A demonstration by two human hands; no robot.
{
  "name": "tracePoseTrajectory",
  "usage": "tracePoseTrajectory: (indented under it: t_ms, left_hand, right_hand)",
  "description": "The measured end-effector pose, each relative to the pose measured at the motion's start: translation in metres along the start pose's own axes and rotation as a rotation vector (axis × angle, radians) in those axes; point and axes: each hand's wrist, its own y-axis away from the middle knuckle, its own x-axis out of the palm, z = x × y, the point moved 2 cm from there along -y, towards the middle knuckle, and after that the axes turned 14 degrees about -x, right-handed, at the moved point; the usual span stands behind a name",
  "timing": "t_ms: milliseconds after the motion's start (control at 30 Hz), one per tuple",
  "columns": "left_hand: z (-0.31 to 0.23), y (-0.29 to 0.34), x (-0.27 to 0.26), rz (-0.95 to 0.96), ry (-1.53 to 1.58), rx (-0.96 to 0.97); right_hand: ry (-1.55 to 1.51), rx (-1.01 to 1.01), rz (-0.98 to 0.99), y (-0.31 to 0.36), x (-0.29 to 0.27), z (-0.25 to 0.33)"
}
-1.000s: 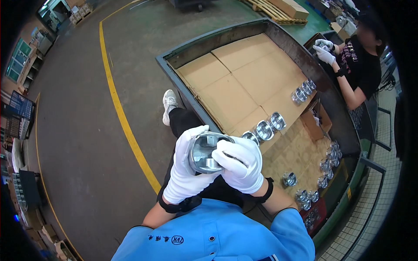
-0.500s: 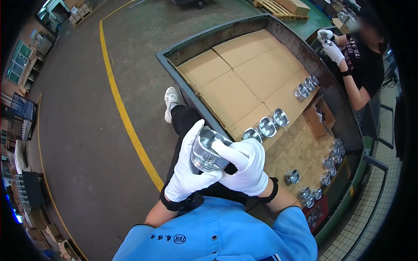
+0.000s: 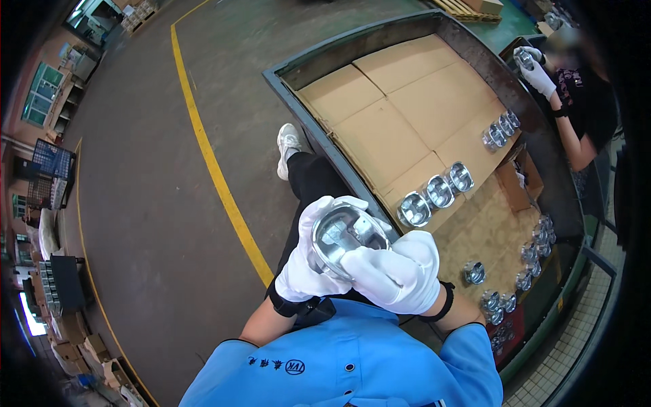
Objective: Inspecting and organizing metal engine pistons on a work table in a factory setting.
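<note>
A shiny metal piston (image 3: 337, 233) sits between my white-gloved hands, its hollow side tilted up toward me. My left hand (image 3: 303, 264) wraps around its left side and underside. The fingers of my right hand (image 3: 400, 271) close on its right rim, with the fingertips near the opening. Just beyond my right hand, a row of three pistons (image 3: 439, 192) stands on cardboard (image 3: 407, 129) in a grey metal-walled cart (image 3: 308, 139).
Farther right in the cart are another short row of pistons (image 3: 500, 131), an open cardboard box (image 3: 521, 182), a lone piston (image 3: 475, 273) and several more (image 3: 536, 251). Across the cart, a co-worker's gloved hands (image 3: 532, 68) hold a metal part. A yellow line (image 3: 213, 163) marks the floor at left.
The piston has turned in my hands, so its hollow side now faces up toward me. My right fingers have shifted to its near right rim. The whole view has swung slightly left.
</note>
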Motion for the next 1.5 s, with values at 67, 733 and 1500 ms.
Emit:
tracePoseTrajectory:
  t_ms: [67,733,1500]
  left_hand:
    - [0.0,0.0,-0.001,-0.007,0.052,-0.045]
    - [-0.038,-0.002,-0.004,-0.239,-0.709,0.183]
    - [-0.023,-0.007,-0.007,-0.176,0.025,0.023]
  right_hand:
    - [-0.01,-0.035,-0.008,-0.004,-0.004,0.002]
    - [-0.657,0.413,-0.309,0.012,0.022,-0.023]
    - [-0.455,0.493,-0.005,0.003,0.021,-0.021]
